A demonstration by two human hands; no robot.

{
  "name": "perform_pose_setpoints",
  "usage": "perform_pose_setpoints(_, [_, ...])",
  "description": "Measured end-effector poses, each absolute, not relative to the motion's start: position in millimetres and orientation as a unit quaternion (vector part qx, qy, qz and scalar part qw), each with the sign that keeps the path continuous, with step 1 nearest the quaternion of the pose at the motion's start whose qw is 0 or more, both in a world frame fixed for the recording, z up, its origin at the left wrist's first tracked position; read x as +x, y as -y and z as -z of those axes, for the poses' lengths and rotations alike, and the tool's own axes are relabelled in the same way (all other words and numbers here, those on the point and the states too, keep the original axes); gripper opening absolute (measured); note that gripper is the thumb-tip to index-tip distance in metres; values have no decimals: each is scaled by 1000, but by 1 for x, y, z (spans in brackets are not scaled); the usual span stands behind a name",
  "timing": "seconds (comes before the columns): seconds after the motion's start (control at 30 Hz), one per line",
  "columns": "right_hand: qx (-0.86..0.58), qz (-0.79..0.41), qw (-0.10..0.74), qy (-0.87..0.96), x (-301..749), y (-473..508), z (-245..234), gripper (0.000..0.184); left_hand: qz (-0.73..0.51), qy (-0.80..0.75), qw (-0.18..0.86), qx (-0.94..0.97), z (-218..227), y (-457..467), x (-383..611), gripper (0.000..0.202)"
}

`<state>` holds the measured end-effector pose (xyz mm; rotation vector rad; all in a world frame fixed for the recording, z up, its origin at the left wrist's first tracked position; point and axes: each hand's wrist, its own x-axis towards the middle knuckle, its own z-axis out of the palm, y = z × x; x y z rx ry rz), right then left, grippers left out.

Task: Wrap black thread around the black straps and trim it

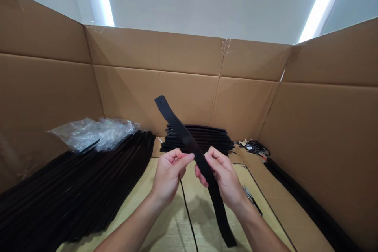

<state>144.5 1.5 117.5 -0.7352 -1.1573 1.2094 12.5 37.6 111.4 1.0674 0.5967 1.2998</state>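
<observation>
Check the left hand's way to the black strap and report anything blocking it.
Nothing visible blocks it: the left hand is right beside the black strap, its thumb tip at the strap's edge, with no object between them.

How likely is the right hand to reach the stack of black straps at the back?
Probably yes: nothing lies between the right hand and the stack of black straps, though it pinches a black strap it would first release.

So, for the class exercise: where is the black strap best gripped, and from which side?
Pinch the black strap near its middle, across its flat faces, coming from the near side, as the right hand does. It is long, thin and flat, and it curves slightly, so a mid-length hold leaves both ends free, including the holed upper end.
</observation>
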Motion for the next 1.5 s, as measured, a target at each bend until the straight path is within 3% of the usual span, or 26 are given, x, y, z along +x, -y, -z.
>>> perform_pose_setpoints(0.13, [-290, -518, 610, 525, 150, -8, -113, 29, -567, -274, 630, 455, -115, -41, 10, 45])
perform_pose_setpoints(0.27, [-306, -478, 598, 566, 153, -14, -107, 36, -559, -278, 626, 466, -116, -42, 8, 47])
perform_pose_setpoints(0.47, [-324, -408, 560, 644, 152, -14, -107, 21, -535, -284, 638, 476, -117, -41, 7, 46])
perform_pose_setpoints(0.83, [-386, -436, 572, 577, 144, -4, -106, 37, -533, -285, 641, 473, -124, -37, 8, 42])
perform_pose_setpoints(1.03, [-340, -454, 590, 574, 140, -1, -110, 41, -521, -296, 653, 463, -121, -38, 7, 44])
perform_pose_setpoints(1.5, [-383, -447, 588, 554, 139, 1, -112, 47, -525, -275, 669, 449, -119, -32, 10, 49])
